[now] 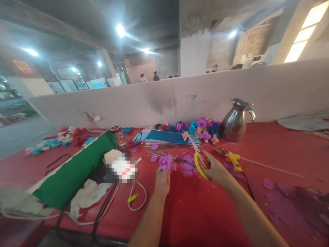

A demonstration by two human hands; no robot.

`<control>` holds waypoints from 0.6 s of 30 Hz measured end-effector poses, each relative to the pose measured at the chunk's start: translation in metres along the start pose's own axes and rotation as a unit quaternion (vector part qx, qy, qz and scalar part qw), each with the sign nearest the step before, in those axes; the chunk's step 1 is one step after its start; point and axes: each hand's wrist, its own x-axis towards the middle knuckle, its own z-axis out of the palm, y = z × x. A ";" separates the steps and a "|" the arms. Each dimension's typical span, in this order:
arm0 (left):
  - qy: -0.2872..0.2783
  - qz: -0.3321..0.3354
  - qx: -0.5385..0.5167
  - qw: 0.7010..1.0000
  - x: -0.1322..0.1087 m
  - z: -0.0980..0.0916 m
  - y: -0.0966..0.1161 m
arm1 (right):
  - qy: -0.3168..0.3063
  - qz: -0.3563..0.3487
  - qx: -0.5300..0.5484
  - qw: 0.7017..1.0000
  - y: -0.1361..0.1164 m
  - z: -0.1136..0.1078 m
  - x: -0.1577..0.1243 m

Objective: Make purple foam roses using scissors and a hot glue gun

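Note:
My left hand point(162, 179) is closed around the base of a purple paper flower point(166, 162), its bloom facing up. To the right, my right hand point(214, 168) grips scissors point(198, 164) with yellow and red handles, my fingers at the loops. The scissor blades point up and away, toward a pile of finished paper flowers point(202, 122) in purple, blue and peach. Purple paper pieces point(187, 166) lie scattered between and beyond my hands. Just right of the scissors rests a yellow glue gun point(234, 160) with a clear glue stick in it.
A metal jug point(235, 120) stands at the back right. On the left are a green box point(77, 171), a glass jar point(118, 137), white cables and crumpled paper point(88, 197). More purple paper point(288, 202) lies at right. A low wall point(128, 106) borders the red table point(195, 216).

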 end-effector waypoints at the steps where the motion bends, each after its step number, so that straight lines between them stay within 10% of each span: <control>1: 0.004 -0.002 -0.007 1.000 0.001 -0.001 0.000 | -0.023 0.016 0.065 0.998 -0.004 0.005 -0.010; 8: -0.005 -0.006 -0.070 0.997 -0.001 -0.004 0.000 | -0.085 0.056 0.303 0.947 -0.014 0.044 -0.055; 18: -0.017 0.005 -0.089 0.996 -0.003 -0.001 -0.001 | -0.122 0.104 0.325 0.932 0.012 0.067 -0.071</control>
